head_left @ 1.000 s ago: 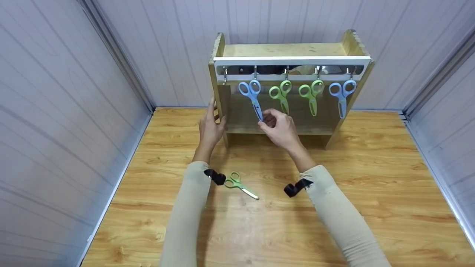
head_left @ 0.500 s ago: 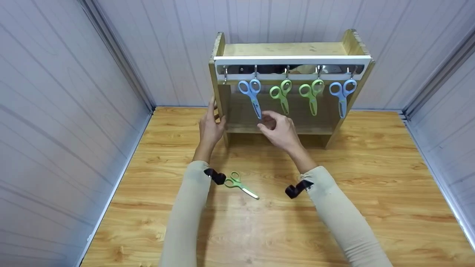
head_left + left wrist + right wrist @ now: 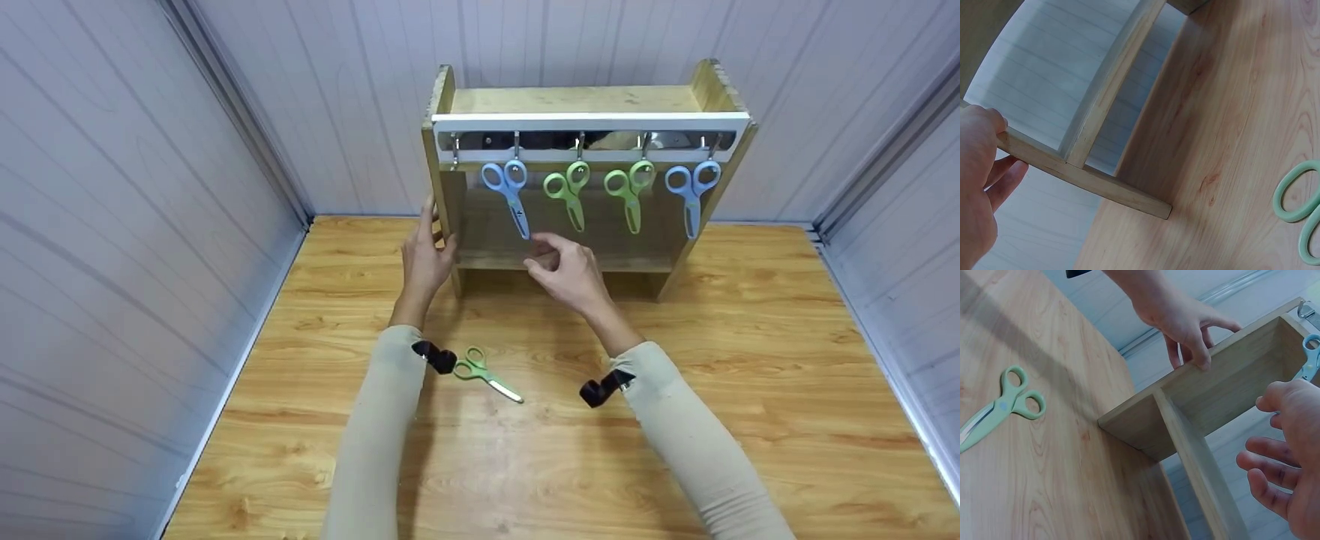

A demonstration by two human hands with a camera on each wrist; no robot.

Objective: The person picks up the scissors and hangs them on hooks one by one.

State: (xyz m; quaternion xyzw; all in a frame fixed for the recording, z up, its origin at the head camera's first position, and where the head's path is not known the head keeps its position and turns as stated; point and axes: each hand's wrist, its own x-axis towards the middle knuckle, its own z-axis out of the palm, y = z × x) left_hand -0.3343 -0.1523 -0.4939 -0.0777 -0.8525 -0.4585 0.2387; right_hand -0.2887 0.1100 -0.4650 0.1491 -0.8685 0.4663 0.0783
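Note:
My left hand (image 3: 427,259) grips the left side panel of the wooden shelf (image 3: 440,172), its thumb at the front edge and the fingers on the outer side. Blue scissors (image 3: 506,191) hang by one handle loop from the second hook, blades pointing down. Just below their tip is my right hand (image 3: 568,276), fingers loosely bent, holding nothing. Further right hang two green scissors (image 3: 571,196) and another pair of blue scissors (image 3: 691,196). A pair of green scissors with bare blades (image 3: 480,371) lies on the floor between my forearms.
A hook rail (image 3: 592,118) runs across the shelf's upper front. Its leftmost hook (image 3: 454,150) bears nothing. White panelled walls (image 3: 360,90) stand behind the shelf and on both sides of the wood-grain floor (image 3: 300,420).
My right hand has let go of the tip of the left blue scissors and moved slightly down and away. Those scissors hang free. My left hand has stayed on the shelf.

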